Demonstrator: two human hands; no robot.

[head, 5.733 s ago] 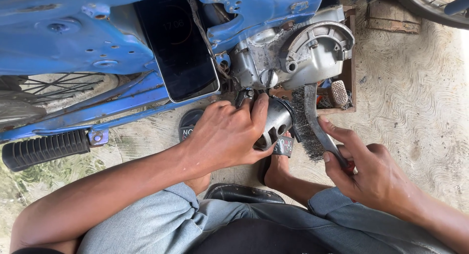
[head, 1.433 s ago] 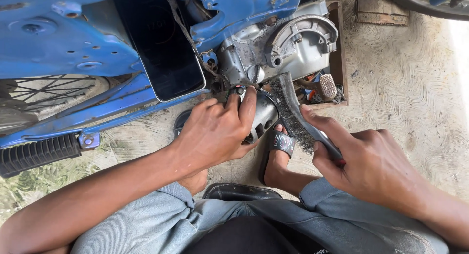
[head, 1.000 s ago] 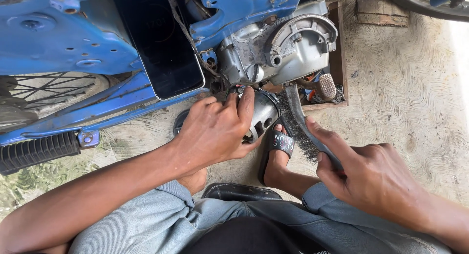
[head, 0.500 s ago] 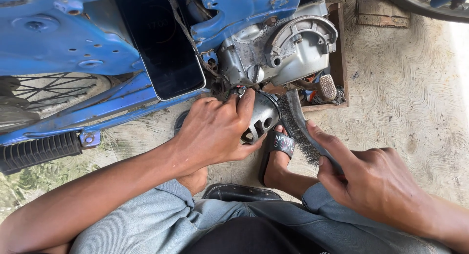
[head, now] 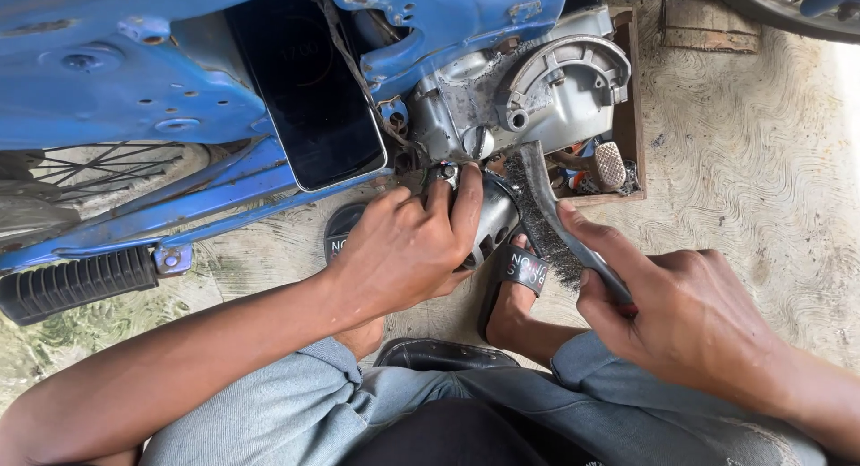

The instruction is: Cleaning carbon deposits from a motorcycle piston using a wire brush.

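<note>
Gripping a slotted metal cover [head: 494, 222] below the grey engine casing [head: 528, 94], the left hand [head: 408, 251] wraps its fingers over the part. Right hand [head: 681, 318] is closed on the handle of a wire brush [head: 546, 220], bristles touching the cover's right side. Both sit just under the blue motorcycle frame [head: 116, 90]. A sandalled foot [head: 515, 291] rests on the concrete floor [head: 761, 179] beneath; a black footpeg [head: 76, 282] lies at left.
</note>
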